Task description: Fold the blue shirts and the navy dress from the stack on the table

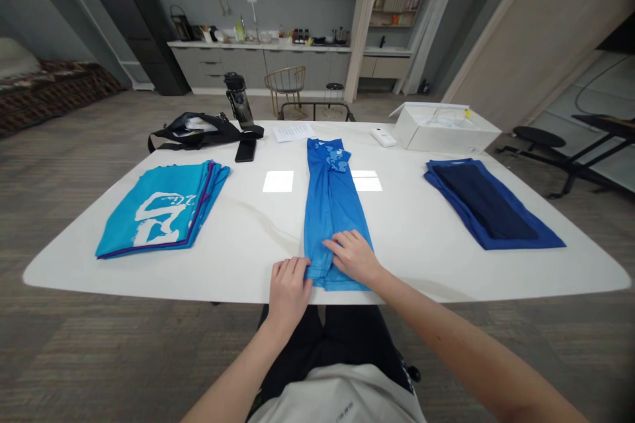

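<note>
A blue T-shirt [332, 211] lies folded into a long narrow strip in the middle of the table, with a patterned sleeve [337, 157] folded over near its far end. My left hand [290, 287] is at the near left corner, its fingers closed on the hem by the table edge. Across the cloth's near part rests my right hand [354, 256], fingers apart and pointing left, pressing on the fabric. On the left is a stack of folded shirts [163, 201], turquoise with white print on top. Dark blue folded clothes [489, 201] lie on the right.
Along the white table's [248, 238] far side are a black bag [198, 129], a bottle [239, 102], a phone [245, 151], a paper sheet [294, 131], a small white device [383, 137] and a white box [441, 132]. A chair [286, 82] stands beyond.
</note>
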`<state>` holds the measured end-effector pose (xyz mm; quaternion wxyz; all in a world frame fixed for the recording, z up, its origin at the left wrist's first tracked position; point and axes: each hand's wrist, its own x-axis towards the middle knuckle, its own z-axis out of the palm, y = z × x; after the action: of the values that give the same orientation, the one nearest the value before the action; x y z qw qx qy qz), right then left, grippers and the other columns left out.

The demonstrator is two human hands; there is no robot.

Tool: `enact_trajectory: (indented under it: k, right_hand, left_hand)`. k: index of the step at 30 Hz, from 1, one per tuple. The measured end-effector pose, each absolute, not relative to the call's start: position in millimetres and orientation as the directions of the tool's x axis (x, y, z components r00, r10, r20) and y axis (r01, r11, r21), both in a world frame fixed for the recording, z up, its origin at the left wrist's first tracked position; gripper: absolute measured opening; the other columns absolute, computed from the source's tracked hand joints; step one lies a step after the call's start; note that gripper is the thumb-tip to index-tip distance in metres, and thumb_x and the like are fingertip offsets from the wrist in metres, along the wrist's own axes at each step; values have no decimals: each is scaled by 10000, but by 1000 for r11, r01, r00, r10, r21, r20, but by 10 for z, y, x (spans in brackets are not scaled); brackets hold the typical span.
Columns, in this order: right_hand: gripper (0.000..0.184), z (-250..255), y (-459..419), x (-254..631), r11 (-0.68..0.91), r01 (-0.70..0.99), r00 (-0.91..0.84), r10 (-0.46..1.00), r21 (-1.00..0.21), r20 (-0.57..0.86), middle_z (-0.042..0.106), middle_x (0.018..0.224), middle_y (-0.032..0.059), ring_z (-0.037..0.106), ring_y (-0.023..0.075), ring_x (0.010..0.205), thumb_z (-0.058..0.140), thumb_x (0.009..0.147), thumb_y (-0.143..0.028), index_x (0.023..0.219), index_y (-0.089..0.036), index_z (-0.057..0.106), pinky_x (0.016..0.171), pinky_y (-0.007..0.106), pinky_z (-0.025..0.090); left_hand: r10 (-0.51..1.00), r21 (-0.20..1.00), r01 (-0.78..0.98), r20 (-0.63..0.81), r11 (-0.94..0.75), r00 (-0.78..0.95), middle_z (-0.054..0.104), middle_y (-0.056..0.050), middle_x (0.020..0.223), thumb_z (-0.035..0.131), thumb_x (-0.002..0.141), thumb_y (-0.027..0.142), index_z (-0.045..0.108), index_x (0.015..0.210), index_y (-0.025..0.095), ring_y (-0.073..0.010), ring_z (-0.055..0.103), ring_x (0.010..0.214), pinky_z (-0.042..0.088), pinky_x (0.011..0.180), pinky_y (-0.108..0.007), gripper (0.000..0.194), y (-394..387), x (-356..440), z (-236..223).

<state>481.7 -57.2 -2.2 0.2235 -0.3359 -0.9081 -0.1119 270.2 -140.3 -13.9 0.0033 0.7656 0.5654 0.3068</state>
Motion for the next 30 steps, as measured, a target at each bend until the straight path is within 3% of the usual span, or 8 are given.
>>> enact_trajectory:
  k: [4, 8, 13, 15, 19, 23, 26, 30]
  right_hand:
    - [286, 127, -705, 4838, 775, 631, -659, 517, 26, 547, 677, 926, 74, 525, 221, 818, 545, 899, -41, 1076, -173, 725, 744, 382, 365]
    - [249, 243, -808, 4920, 769, 639, -616, 504, 11, 605, 680, 938, 73, 526, 208, 809, 541, 995, -133, 1167, -188, 713, 743, 374, 370]
    - [128, 93, -879, 5091, 771, 637, -703, 572, 16, 424, 636, 834, 43, 545, 203, 786, 582, 1000, -164, 981, -188, 706, 737, 363, 364]
    - [132, 63, -906, 5155, 779, 626, -724, 585, -7, 365, 635, 850, 44, 555, 206, 803, 575, 978, -120, 955, -187, 686, 742, 356, 371]
    - [168, 156, -976, 5266, 751, 650, -670, 639, -117, 378, 649, 931, 69, 565, 214, 847, 555, 930, -66, 989, -179, 665, 783, 346, 403]
    - [152, 205, -1033, 5374, 718, 665, -628, 687, -206, 366, 650, 950, 76, 575, 215, 851, 565, 920, -90, 988, -183, 664, 783, 343, 421]
    - [110, 148, -1064, 5440, 706, 678, -635, 702, -204, 322, 649, 930, 67, 577, 212, 830, 589, 927, -121, 967, -189, 666, 767, 346, 417]
    - [118, 92, -1120, 5480, 729, 669, -673, 677, -145, 297, 649, 930, 69, 580, 213, 831, 615, 912, -126, 996, -186, 671, 755, 352, 399]
  left_hand:
    - [755, 326, 820, 630, -470, 182, 681, -82, 997, 535, 888, 9, 587, 1142, 193, -245, 622, 916, 516, 871, -400, 319, -1450, 2700, -61]
    - [765, 259, 835, 588, -486, 263, 662, -112, 1056, 543, 905, 18, 584, 1229, 167, -251, 612, 944, 536, 858, -386, 359, -1499, 2726, -39]
    - [850, 184, 886, 418, -426, 321, 671, -91, 1000, 562, 899, 24, 625, 1164, 164, -270, 616, 906, 528, 819, -425, 306, -1526, 2776, -104]
    - [826, 187, 864, 441, -468, 351, 679, -92, 1009, 563, 920, 43, 636, 1158, 163, -267, 619, 928, 515, 852, -432, 276, -1540, 2785, -109]
    - [749, 192, 790, 504, -582, 430, 698, -105, 1110, 538, 970, 73, 636, 1220, 175, -247, 624, 1007, 474, 937, -439, 287, -1584, 2809, -101]
    - [792, 165, 821, 419, -546, 443, 698, -98, 1198, 578, 957, 104, 601, 1320, 197, -271, 624, 1069, 437, 985, -504, 375, -1592, 2863, -141]
    - [816, 177, 838, 398, -516, 418, 705, -95, 1123, 584, 947, 97, 615, 1281, 183, -260, 632, 993, 470, 927, -467, 347, -1588, 2884, -181]
    - [772, 243, 797, 510, -553, 380, 694, -91, 1026, 569, 959, 88, 648, 1143, 162, -232, 614, 925, 487, 875, -396, 214, -1628, 2871, -173]
